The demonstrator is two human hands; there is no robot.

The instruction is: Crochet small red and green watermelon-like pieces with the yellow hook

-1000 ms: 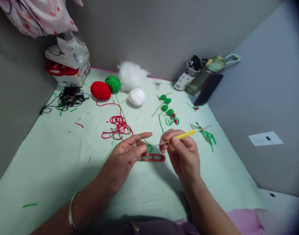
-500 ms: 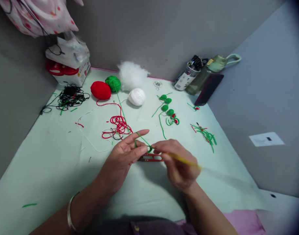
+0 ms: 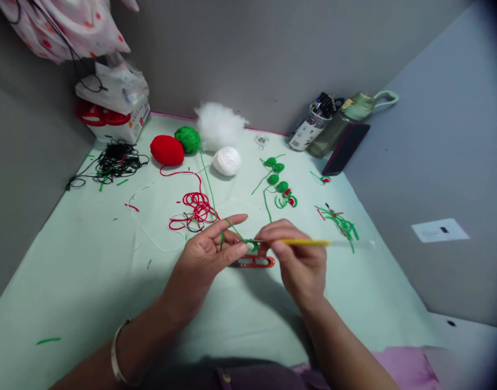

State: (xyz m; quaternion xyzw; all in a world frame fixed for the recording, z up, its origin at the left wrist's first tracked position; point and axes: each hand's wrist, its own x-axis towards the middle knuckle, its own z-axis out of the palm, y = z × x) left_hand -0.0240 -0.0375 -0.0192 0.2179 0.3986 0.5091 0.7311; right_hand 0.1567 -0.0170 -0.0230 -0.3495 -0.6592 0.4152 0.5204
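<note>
Between thumb and fingers, my left hand [image 3: 205, 254] pinches a small green crochet piece [image 3: 253, 246]. Green yarn [image 3: 208, 173] passes over its raised index finger and runs back to a green yarn ball [image 3: 187, 140]. My right hand [image 3: 299, 260] grips a crochet hook with a yellow handle [image 3: 305, 241], held nearly level, its tip at the green piece. Just below the fingertips, a pair of orange-red thread snips [image 3: 256, 262] lies on the table, partly hidden by the left hand.
Behind the hands are a red yarn ball [image 3: 167, 150], a white yarn ball [image 3: 226, 161] and fluffy stuffing [image 3: 219, 127]. Loose red yarn [image 3: 197, 208] lies ahead. Small green crocheted pieces [image 3: 273, 179] and yarn scraps [image 3: 341, 225] sit to the right, below a bottle [image 3: 327, 135] and phone [image 3: 346, 150].
The hook's handle has swung up from a downward slant to nearly level, and my right hand has turned with it. My left hand has barely moved. The yarn to the ball hangs slacker.
</note>
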